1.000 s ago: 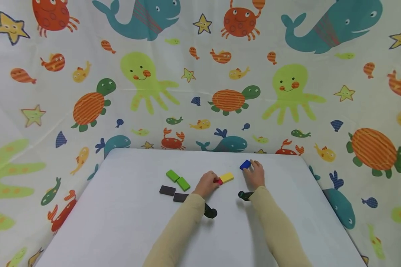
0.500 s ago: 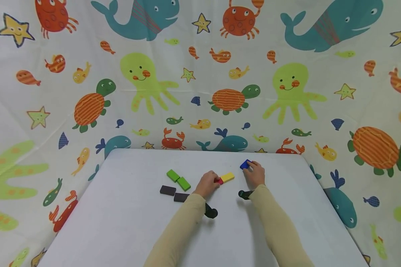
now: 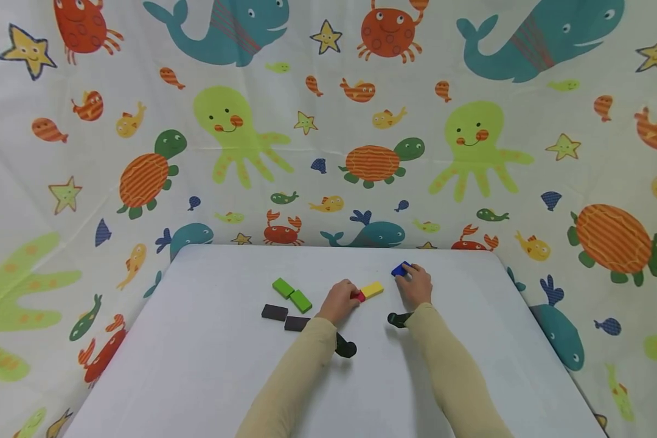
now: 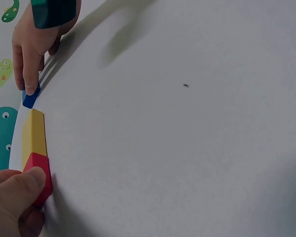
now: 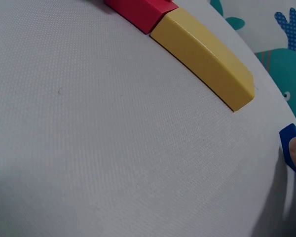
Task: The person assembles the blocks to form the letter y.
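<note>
Since a second earlier, the forefinger side of the right hand had crept slightly further over the single blue rectangular block; the left hand had kept its place. Two hands were at work among seven smooth-faced blocks: one yellow rectangular block, the landmark here, one red block, one blue, two green rectangular blocks and two dark grey rectangular blocks. What they were made of could not be told.

Left thumb and fingers were nearly closed, pinching the red block, which touched the yellow block's left end. Right thumb and fingers, parted by the blue block's width, pinched it beyond the yellow block's right end, near but not touching. Well left of the yellow block lay the green pair; the dark grey pair lay left too, nearer the person. One white table bore all seven.
</note>
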A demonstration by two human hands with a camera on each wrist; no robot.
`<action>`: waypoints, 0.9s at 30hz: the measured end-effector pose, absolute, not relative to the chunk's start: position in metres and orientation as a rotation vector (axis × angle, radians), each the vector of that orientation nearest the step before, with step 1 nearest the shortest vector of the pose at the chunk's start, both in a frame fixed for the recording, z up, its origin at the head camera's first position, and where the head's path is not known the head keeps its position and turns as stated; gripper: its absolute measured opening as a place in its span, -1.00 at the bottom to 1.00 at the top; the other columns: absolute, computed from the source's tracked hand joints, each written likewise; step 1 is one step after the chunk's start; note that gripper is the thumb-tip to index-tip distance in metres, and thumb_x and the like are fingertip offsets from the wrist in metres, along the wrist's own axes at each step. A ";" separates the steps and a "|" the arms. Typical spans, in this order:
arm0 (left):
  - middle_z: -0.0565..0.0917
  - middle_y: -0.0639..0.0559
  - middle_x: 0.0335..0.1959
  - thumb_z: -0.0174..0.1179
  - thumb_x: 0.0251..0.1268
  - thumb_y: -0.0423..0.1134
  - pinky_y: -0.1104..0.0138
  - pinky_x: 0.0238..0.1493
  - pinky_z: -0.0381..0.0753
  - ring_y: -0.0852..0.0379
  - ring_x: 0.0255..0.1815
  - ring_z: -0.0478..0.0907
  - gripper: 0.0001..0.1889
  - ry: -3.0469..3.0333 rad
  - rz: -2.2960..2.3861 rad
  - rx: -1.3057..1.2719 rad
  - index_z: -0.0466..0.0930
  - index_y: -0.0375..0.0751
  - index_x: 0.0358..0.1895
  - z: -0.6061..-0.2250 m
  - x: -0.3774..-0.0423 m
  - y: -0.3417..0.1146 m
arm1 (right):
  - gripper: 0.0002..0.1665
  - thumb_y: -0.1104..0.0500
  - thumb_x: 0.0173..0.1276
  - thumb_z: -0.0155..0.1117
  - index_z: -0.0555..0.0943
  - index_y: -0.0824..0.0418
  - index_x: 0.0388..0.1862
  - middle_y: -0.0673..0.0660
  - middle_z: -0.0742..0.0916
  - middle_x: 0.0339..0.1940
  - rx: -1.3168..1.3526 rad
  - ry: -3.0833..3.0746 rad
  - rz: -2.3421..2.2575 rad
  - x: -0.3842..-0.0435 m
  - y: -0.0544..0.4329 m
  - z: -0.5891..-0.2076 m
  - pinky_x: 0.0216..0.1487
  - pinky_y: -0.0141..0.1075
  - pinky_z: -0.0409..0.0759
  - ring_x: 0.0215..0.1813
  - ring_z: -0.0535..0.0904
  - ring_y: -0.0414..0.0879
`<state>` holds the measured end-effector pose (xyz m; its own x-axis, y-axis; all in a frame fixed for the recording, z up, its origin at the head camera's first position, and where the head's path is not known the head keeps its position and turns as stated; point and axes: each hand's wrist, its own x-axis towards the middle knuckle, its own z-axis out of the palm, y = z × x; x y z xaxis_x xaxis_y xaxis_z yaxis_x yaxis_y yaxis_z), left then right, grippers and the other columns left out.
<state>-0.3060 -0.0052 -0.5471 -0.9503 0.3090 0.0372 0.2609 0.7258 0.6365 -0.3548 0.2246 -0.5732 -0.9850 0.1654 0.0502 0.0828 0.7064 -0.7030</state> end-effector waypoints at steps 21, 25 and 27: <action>0.57 -0.04 -0.23 0.35 0.21 -0.35 0.25 0.03 0.57 0.09 -0.21 0.49 -0.83 2.836 1.041 0.450 0.70 -0.32 -0.15 -0.547 -0.305 -0.006 | -0.40 0.06 0.36 0.31 0.51 0.32 0.29 0.41 0.39 0.37 -0.126 -2.740 1.161 -0.350 0.218 -0.585 0.36 0.16 0.23 0.38 0.23 0.35; 0.57 -0.04 -0.23 0.35 0.20 -0.36 0.25 0.04 0.57 0.08 -0.20 0.49 -0.82 2.838 1.044 0.449 0.70 -0.32 -0.14 -0.547 -0.306 -0.006 | -0.39 0.05 0.37 0.28 0.49 0.29 0.32 0.38 0.38 0.39 -0.124 -2.765 1.150 -0.350 0.218 -0.585 0.36 0.17 0.23 0.39 0.21 0.34; 0.57 -0.05 -0.22 0.35 0.21 -0.35 0.26 0.04 0.56 0.08 -0.19 0.49 -0.81 2.842 1.039 0.446 0.69 -0.32 -0.13 -0.548 -0.306 -0.006 | -0.39 0.03 0.39 0.27 0.48 0.27 0.34 0.37 0.37 0.40 -0.115 -2.779 1.152 -0.350 0.218 -0.584 0.37 0.18 0.21 0.40 0.19 0.34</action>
